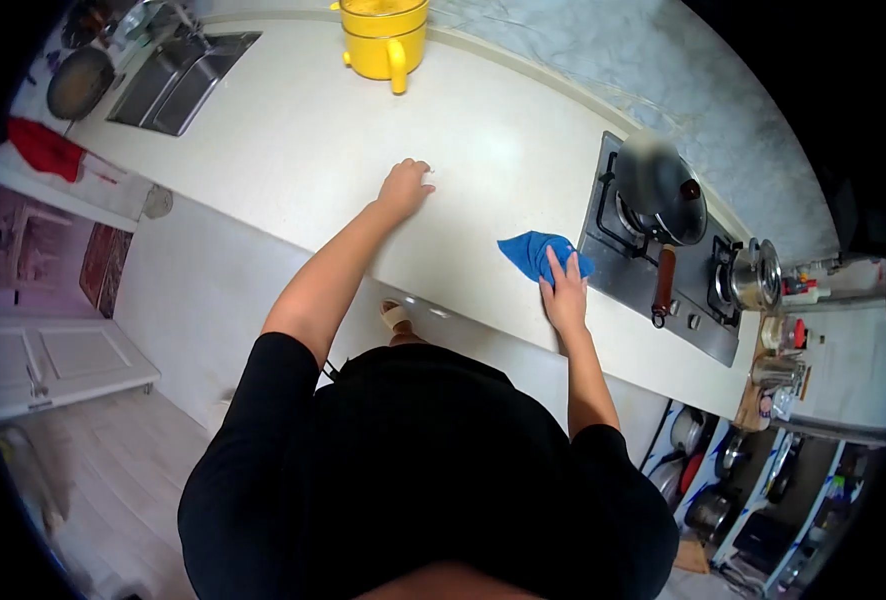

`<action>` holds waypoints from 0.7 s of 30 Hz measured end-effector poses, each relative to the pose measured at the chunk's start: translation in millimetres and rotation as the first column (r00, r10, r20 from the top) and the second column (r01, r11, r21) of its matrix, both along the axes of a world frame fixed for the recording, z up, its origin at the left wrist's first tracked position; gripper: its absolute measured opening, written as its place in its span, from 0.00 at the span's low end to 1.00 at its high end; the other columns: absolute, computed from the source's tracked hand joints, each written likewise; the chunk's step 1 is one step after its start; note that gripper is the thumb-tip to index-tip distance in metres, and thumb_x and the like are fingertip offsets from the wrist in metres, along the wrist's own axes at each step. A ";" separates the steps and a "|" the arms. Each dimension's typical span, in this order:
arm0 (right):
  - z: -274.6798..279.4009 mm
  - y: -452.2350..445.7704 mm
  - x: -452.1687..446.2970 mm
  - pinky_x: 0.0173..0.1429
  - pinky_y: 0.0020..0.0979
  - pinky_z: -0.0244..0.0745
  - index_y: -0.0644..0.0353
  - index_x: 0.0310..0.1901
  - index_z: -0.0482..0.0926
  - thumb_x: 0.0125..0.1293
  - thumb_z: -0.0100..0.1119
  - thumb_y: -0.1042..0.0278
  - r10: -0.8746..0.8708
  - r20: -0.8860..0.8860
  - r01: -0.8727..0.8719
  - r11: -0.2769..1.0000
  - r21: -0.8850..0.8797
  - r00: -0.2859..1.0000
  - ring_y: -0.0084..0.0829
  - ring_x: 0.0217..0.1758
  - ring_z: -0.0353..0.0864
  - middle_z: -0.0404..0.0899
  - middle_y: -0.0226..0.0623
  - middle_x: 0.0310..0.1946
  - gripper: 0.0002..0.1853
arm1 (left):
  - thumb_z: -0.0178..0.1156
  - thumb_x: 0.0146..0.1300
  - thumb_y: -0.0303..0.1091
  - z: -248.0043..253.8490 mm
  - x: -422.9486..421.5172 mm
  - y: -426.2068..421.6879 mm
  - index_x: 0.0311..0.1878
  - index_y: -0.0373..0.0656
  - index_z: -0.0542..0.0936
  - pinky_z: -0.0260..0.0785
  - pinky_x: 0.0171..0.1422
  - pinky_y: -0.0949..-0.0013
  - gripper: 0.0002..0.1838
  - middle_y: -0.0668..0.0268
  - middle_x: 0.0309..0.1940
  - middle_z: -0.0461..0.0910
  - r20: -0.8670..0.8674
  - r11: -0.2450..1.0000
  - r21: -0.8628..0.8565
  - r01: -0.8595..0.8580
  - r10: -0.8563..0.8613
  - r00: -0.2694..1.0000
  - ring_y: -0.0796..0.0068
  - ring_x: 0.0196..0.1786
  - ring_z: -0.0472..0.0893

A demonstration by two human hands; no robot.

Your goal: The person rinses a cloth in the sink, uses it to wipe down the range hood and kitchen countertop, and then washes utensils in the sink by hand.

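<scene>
My left hand (405, 189) rests on the white countertop (473, 150), its fingers and thumb curled around something small and pale that I cannot make out. Under my right hand (565, 291) lies a crumpled blue cloth (533, 253), pressed against the counter beside the front left edge of the gas stove (608, 262). The fingers of my right hand are on the cloth, which spreads out to their left.
A yellow pot (371, 50) stands at the back of the counter. The sink (178, 85) is at the left. On the stove are a lidded wok (663, 195) with its handle pointing forward and a steel pot (756, 275). Shelves of cookware (753, 490) stand at lower right.
</scene>
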State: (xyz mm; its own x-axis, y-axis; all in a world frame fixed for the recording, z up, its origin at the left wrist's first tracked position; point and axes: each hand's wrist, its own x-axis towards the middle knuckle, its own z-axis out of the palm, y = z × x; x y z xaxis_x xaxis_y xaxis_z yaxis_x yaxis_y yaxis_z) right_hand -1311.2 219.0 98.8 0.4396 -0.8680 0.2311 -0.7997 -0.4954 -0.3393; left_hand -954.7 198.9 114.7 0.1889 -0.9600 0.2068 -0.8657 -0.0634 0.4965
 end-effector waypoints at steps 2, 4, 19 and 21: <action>-8.7 -4.2 11.0 0.63 0.53 0.51 0.43 0.62 0.62 0.54 0.57 0.64 -0.045 0.006 0.045 0.999 -0.007 0.999 0.54 0.66 0.53 0.53 0.55 0.63 0.31 | 0.64 0.48 0.34 -7.9 11.2 -26.5 0.38 0.42 0.77 0.67 0.48 0.63 0.14 0.56 0.38 0.74 -0.013 0.999 -0.009 0.031 -0.031 0.999 0.57 0.44 0.73; -8.2 -11.2 28.8 0.64 0.52 0.50 0.44 0.62 0.62 0.54 0.57 0.65 -0.076 0.023 0.076 0.997 -0.007 0.997 0.55 0.66 0.53 0.52 0.57 0.63 0.31 | 0.65 0.47 0.34 -10.6 18.2 -43.0 0.35 0.41 0.77 0.67 0.47 0.62 0.12 0.57 0.36 0.73 -0.083 0.998 0.032 0.052 -0.049 0.995 0.58 0.42 0.73; -2.7 -78.0 183.9 0.66 0.48 0.50 0.50 0.64 0.58 0.56 0.55 0.66 -0.005 -0.023 0.005 1.000 -0.020 1.000 0.63 0.64 0.51 0.51 0.67 0.61 0.33 | 0.55 0.50 0.26 -26.8 92.1 -29.9 0.28 0.39 0.73 0.67 0.39 0.58 0.02 0.54 0.28 0.76 -0.105 0.979 0.052 0.195 -0.189 0.976 0.55 0.34 0.76; 1.0 -75.0 210.7 0.66 0.48 0.49 0.50 0.65 0.57 0.57 0.54 0.66 0.026 -0.048 -0.027 1.000 -0.002 0.999 0.63 0.65 0.50 0.50 0.68 0.61 0.32 | 0.57 0.50 0.28 -15.4 131.2 7.1 0.30 0.40 0.74 0.68 0.37 0.61 0.05 0.58 0.27 0.76 -0.330 0.997 -0.013 0.080 -0.079 0.941 0.61 0.32 0.76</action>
